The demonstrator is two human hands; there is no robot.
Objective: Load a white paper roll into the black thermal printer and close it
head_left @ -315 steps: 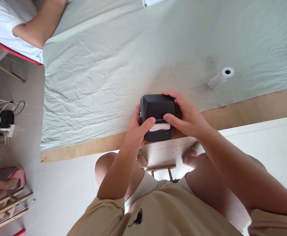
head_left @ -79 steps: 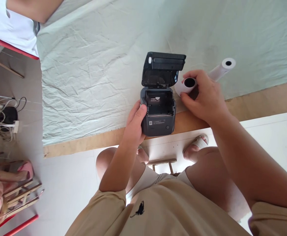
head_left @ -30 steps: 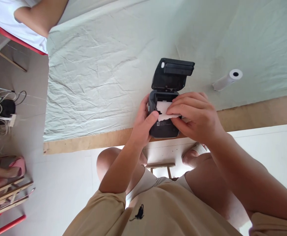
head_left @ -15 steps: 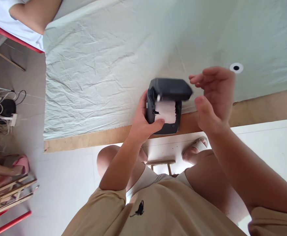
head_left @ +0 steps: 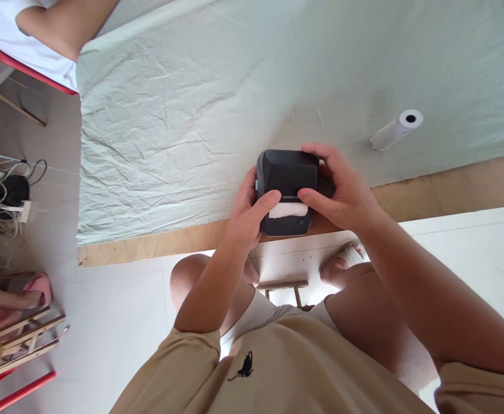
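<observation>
Small black printer (head_left: 287, 187) sits right at the near edge of the surface (head_left: 450, 187), on the bare wood strip just below the pale green cloth (head_left: 183, 126). Wide open cloth to the left and behind; right side clear up to the spare paper roll (head_left: 395, 130), well apart. Left hand (head_left: 247, 213) and right hand (head_left: 342, 192) each have their grip clamped on a side of the printer, thumbs on the lid front. Half a second ago the lid was half open with the right hand lifted off; now the lid is down and a white paper strip (head_left: 288, 210) pokes from the slot. Count: one printer, one loose roll, two hands, one other person's arm (head_left: 62, 34) at far left.
</observation>
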